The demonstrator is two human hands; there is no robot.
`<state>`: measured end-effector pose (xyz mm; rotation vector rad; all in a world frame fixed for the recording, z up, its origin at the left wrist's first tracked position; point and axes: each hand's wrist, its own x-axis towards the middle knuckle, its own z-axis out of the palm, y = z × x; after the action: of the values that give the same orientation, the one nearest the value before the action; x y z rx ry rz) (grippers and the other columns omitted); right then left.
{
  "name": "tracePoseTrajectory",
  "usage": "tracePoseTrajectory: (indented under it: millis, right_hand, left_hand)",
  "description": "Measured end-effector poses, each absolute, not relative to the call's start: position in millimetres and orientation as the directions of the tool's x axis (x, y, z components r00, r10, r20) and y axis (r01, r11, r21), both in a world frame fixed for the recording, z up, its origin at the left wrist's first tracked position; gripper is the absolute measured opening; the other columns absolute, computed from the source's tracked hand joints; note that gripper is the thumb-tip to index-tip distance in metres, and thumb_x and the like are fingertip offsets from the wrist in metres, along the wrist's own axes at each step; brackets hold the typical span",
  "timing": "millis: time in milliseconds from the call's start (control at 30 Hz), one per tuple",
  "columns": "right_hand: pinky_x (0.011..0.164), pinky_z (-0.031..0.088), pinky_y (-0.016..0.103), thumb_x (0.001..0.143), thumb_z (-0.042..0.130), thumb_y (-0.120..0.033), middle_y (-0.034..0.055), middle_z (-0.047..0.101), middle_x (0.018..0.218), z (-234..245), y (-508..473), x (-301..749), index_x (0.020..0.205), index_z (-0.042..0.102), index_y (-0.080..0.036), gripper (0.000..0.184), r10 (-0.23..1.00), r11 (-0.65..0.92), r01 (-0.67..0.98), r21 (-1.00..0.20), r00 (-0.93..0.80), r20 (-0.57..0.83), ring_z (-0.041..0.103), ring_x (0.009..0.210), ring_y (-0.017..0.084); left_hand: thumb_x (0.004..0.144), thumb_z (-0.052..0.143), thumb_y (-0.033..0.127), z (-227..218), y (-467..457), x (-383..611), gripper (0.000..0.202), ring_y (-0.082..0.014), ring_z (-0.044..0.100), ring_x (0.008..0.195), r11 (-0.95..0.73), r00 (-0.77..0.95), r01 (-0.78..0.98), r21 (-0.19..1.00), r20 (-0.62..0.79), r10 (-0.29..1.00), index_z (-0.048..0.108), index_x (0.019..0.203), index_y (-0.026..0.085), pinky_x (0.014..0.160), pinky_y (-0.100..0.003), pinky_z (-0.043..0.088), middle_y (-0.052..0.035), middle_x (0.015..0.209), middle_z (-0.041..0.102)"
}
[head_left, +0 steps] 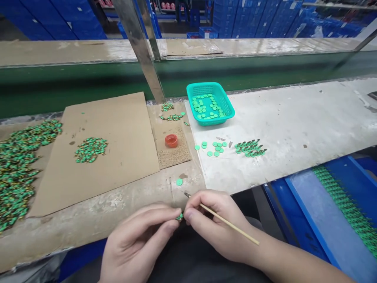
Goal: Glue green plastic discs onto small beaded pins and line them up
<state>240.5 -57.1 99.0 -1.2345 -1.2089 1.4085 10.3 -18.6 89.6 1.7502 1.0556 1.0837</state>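
Note:
My left hand (pixel 138 239) and my right hand (pixel 215 224) meet at the near edge of the bench, both pinched on a tiny green part (pixel 179 216) between their fingertips. My right hand also grips a thin wooden stick (pixel 226 222) with a dark metal tip that points up-left. One loose green disc (pixel 179 182) lies on the bench just beyond my fingers. Farther out lie several green discs (pixel 213 148) and a cluster of assembled green pieces (pixel 250 148).
A teal basket (pixel 226 100) holds green discs at the back. A small red cap (pixel 171 140) sits on a cardboard scrap. A cardboard sheet (pixel 118 129) carries a green pile (pixel 90 149); a large heap (pixel 17 169) lies far left. A blue tray (pixel 332 220) stands lower right.

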Motion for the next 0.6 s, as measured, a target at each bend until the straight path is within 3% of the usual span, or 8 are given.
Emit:
tracePoseTrajectory:
  millis: [133, 267, 333, 400, 467, 533, 600]
  right_hand:
    - [0.078, 0.063, 0.025, 0.110, 0.081, -0.026, -0.0007, 0.087, 0.087, 97.4, -55.7, 231.6, 0.091, 0.079, -0.025, 0.019, 0.994, -0.042, -0.051, -0.998, -0.103, -0.036, 0.079, 0.080, 0.015]
    - [0.084, 0.073, 0.026, 0.115, 0.081, -0.021, 0.0003, 0.093, 0.092, 86.3, -53.3, 234.0, 0.099, 0.082, -0.025, 0.017, 0.988, 0.147, 0.055, -0.988, -0.057, 0.144, 0.089, 0.084, 0.017]
    - [0.098, 0.079, 0.035, 0.118, 0.072, -0.016, 0.0062, 0.098, 0.110, 79.6, -49.1, 246.5, 0.124, 0.087, -0.025, 0.018, 0.952, 0.305, 0.242, -0.921, -0.069, 0.297, 0.094, 0.101, 0.022]
    - [0.122, 0.078, 0.050, 0.117, 0.057, -0.007, 0.0150, 0.096, 0.142, 76.7, -42.6, 264.3, 0.160, 0.080, -0.022, 0.050, 0.905, 0.420, 0.430, -0.799, -0.136, 0.403, 0.093, 0.134, 0.030]
    - [0.137, 0.071, 0.059, 0.119, 0.053, -0.007, 0.0193, 0.086, 0.169, 79.0, -34.7, 281.1, 0.177, 0.069, -0.021, 0.062, 0.900, 0.426, 0.533, -0.731, -0.166, 0.404, 0.084, 0.158, 0.032]
    - [0.141, 0.069, 0.060, 0.124, 0.057, -0.016, 0.0183, 0.084, 0.173, 83.9, -26.9, 290.7, 0.173, 0.072, -0.023, 0.052, 0.910, 0.398, 0.549, -0.735, -0.134, 0.392, 0.082, 0.163, 0.033]
    - [0.131, 0.075, 0.054, 0.126, 0.060, -0.020, 0.0140, 0.093, 0.153, 87.1, -20.8, 290.9, 0.154, 0.080, -0.025, 0.035, 0.914, 0.378, 0.512, -0.771, -0.077, 0.398, 0.089, 0.147, 0.030]
  left_hand:
    - [0.091, 0.110, 0.072, 87.7, -26.2, 23.3, 0.035, -0.0193, 0.083, 0.055, -0.054, 0.158, 0.036, 0.998, 0.047, 0.986, 0.101, 0.092, 0.038, 0.056, -0.021, 0.070, -0.0034, 0.084, 0.092]
    - [0.087, 0.112, 0.074, 82.8, -25.3, 24.3, 0.043, -0.0186, 0.080, 0.053, 0.030, 0.122, 0.003, 1.000, -0.031, 0.992, 0.100, 0.093, 0.034, 0.055, -0.021, 0.069, -0.0027, 0.070, 0.084]
    - [0.092, 0.109, 0.072, 80.4, -15.3, 16.1, 0.040, -0.0180, 0.082, 0.059, -0.029, 0.107, 0.108, 0.994, 0.017, 0.994, 0.100, 0.095, 0.033, 0.059, -0.022, 0.072, -0.0025, 0.076, 0.087]
    - [0.099, 0.104, 0.065, 78.9, 2.4, 5.9, 0.031, -0.0188, 0.087, 0.073, -0.135, 0.096, 0.279, 0.951, 0.113, 0.989, 0.099, 0.097, 0.035, 0.073, -0.025, 0.077, -0.0023, 0.093, 0.094]
    - [0.105, 0.097, 0.058, 77.2, 24.5, -2.0, 0.022, -0.0202, 0.092, 0.090, -0.252, 0.156, 0.432, 0.866, 0.203, 0.967, 0.099, 0.101, 0.037, 0.090, -0.029, 0.079, -0.0007, 0.105, 0.097]
    - [0.109, 0.089, 0.055, 74.0, 45.1, -5.2, 0.021, -0.0200, 0.092, 0.096, -0.368, 0.301, 0.485, 0.793, 0.244, 0.922, 0.099, 0.103, 0.037, 0.095, -0.029, 0.077, 0.0002, 0.108, 0.097]
    - [0.108, 0.087, 0.054, 69.5, 58.9, -4.2, 0.023, -0.0189, 0.091, 0.094, -0.414, 0.391, 0.478, 0.774, 0.234, 0.890, 0.098, 0.102, 0.036, 0.093, -0.028, 0.075, 0.0010, 0.106, 0.097]
